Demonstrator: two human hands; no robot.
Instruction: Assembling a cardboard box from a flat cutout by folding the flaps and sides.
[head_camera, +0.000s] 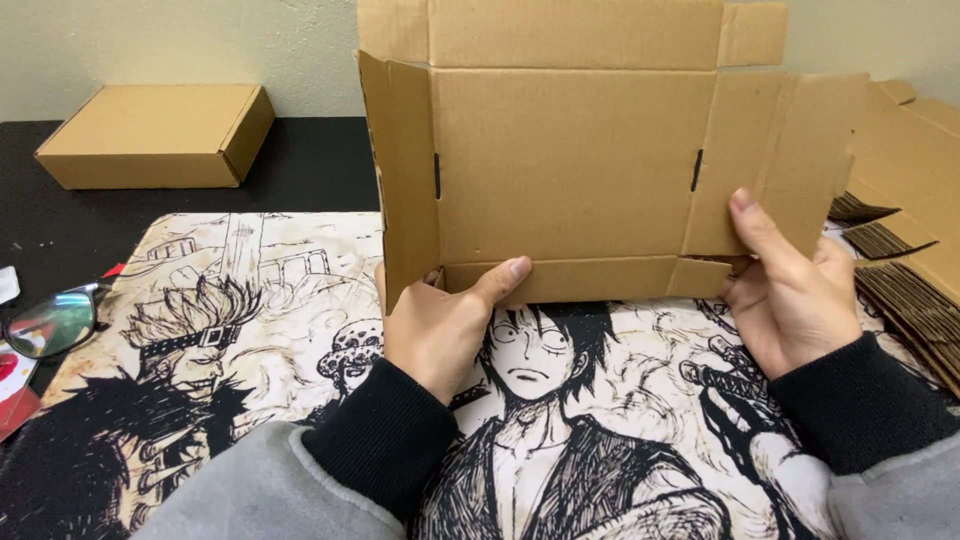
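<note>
Landmark: the flat brown corrugated cardboard box blank (565, 165), held upright above the printed black-and-cream cartoon desk mat (300, 330).

Far left of the blank: a finished, closed brown cardboard mailer box (150, 135) on the black tabletop (310, 165) by the wall; a pair of dark-framed glasses (50, 322) at the mat's left edge.

At the blank's lower left, my left hand (440, 325): thumb pressed on the narrow bottom flap, fingers closed behind the panel. The left side flap is already folded forward.

At its lower right, my right hand (790, 290) pinches the right side flap, thumb in front; that flap is still flat.

Right of the blank: a stack of unfolded brown cardboard blanks (900, 260).

Judgement: side walls are being raised; the right flap seems to need creasing inward next.
</note>
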